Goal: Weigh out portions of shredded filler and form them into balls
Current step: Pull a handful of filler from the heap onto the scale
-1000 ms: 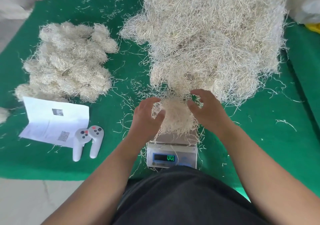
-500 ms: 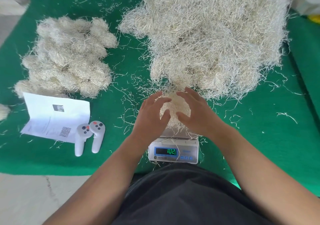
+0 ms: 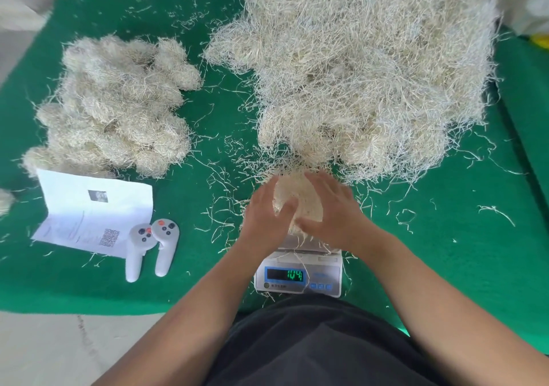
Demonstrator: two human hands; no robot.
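A pale clump of shredded filler (image 3: 295,195) rests on the small white scale (image 3: 298,275), whose green digits are lit. My left hand (image 3: 267,216) cups the clump from the left, and my right hand (image 3: 332,210) presses it from the right and above, both with fingers spread over it. Just beyond the clump rises the big loose heap of filler (image 3: 371,68). A pile of several formed balls (image 3: 118,106) lies at the left on the green mat (image 3: 445,237).
A folded white paper sheet (image 3: 95,207) and two white handheld controllers (image 3: 151,246) lie left of the scale. Loose strands litter the mat around the scale. The mat's front edge meets a pale floor (image 3: 74,347). A white bag (image 3: 531,2) sits at the far right.
Both hands have closed in around the clump and pressed it down onto the scale into a tighter round shape. The scale reading has gone up from near zero.
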